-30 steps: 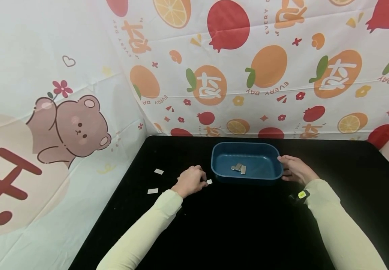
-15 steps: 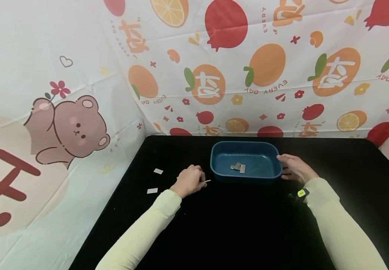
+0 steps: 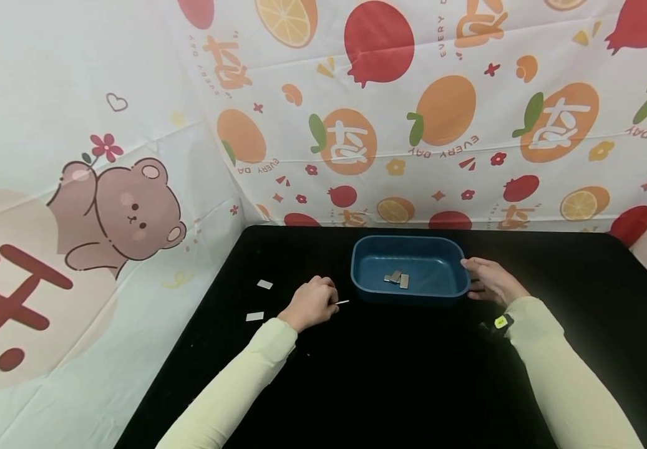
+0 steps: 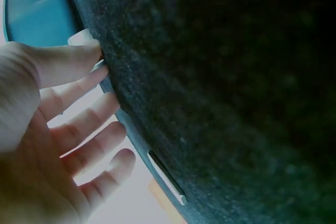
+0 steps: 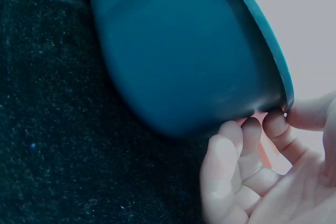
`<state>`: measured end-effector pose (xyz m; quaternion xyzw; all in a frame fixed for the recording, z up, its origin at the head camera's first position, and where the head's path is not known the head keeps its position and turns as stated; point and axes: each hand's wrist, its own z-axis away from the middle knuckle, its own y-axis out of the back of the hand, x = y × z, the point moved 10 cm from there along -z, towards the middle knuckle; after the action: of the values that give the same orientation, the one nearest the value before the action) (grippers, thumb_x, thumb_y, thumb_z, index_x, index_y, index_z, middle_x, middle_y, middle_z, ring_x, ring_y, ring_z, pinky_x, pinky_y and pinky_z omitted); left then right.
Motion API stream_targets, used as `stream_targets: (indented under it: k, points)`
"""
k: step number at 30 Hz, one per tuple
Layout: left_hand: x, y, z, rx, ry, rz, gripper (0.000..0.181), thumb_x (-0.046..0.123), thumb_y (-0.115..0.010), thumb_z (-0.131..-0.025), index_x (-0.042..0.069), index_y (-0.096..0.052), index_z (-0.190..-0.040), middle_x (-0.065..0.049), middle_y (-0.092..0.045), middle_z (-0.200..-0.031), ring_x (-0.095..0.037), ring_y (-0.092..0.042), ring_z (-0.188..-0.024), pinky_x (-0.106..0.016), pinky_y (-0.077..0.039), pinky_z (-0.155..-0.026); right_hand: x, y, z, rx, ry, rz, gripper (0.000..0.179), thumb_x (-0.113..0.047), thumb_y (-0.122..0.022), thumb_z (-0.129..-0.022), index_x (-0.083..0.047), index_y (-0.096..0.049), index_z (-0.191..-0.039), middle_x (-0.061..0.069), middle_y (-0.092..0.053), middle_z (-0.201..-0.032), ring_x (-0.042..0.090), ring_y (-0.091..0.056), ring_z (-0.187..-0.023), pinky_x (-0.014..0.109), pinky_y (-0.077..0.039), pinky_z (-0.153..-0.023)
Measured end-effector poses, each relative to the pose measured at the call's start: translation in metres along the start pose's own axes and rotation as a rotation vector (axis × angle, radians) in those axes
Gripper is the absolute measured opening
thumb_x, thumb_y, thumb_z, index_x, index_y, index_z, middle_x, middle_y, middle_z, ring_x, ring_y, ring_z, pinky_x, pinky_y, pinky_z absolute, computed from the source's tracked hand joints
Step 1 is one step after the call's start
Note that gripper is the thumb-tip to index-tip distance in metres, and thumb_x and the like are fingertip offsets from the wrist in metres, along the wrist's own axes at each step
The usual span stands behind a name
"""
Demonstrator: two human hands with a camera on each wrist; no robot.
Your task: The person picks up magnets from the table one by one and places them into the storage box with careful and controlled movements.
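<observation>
Head: I look forward-down over the blue rectangular plastic bin (image 3: 435,268)
My left wrist: close, left of the bin
My right wrist: closer, bin's right end
All share: bin

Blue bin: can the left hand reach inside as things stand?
Likely yes: the left hand, pinching a white piece, is close to the open blue bin, with nothing else visible between them; it should only need to lift and move over.

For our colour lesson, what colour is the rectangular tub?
The tub is blue, seen best in the head view.
</observation>
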<state>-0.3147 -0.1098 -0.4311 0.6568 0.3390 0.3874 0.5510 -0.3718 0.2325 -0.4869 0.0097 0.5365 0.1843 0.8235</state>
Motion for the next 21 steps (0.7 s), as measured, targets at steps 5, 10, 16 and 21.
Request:
stream_targets:
  k: [5,10,16,21]
  points:
    - [-0.0009,0.0019,0.0009,0.022,-0.005,-0.009,0.008,0.021,-0.078,-0.083,0.019,-0.074,-0.076,-0.003,-0.069,-0.105,-0.023,-0.061,-0.095,-0.040,-0.056,-0.076,0.0013,0.0004,-0.0008,0.000,-0.001,0.004,0.036,-0.048,-0.041,-0.104,-0.016,-0.053,-0.111,0.002,-0.064,-0.102,0.012,-0.066,-0.084,0.028,-0.058,-0.077]
    - [-0.0005,0.0036,0.0013,0.032,-0.014,-0.008,0.007,0.021,-0.078,-0.083,0.018,-0.074,-0.077,-0.003,-0.070,-0.105,-0.024,-0.061,-0.096,-0.041,-0.056,-0.076,0.0006,0.0001,-0.0006,0.000,-0.003,0.012,0.037,-0.050,-0.041,-0.103,-0.015,-0.054,-0.111,0.002,-0.064,-0.102,0.012,-0.066,-0.085,0.029,-0.058,-0.077]
    - [0.0012,0.0077,0.0013,0.053,-0.028,-0.016,0.008,0.018,-0.077,-0.083,0.018,-0.075,-0.076,-0.003,-0.070,-0.103,-0.024,-0.062,-0.096,-0.041,-0.056,-0.077,-0.0008,0.0001,0.0005,0.002,-0.006,0.022,0.042,-0.050,-0.041,-0.103,-0.013,-0.053,-0.118,0.003,-0.064,-0.105,0.013,-0.066,-0.086,0.029,-0.059,-0.079]
    - [0.0018,0.0095,0.0011,0.081,-0.040,-0.026,0.009,0.014,-0.076,-0.083,0.017,-0.074,-0.074,-0.003,-0.071,-0.102,-0.024,-0.062,-0.095,-0.041,-0.057,-0.078,0.0005,0.0002,0.0005,0.002,-0.004,0.033,0.044,-0.049,-0.040,-0.104,-0.011,-0.052,-0.123,0.005,-0.063,-0.108,0.014,-0.066,-0.087,0.029,-0.059,-0.080]
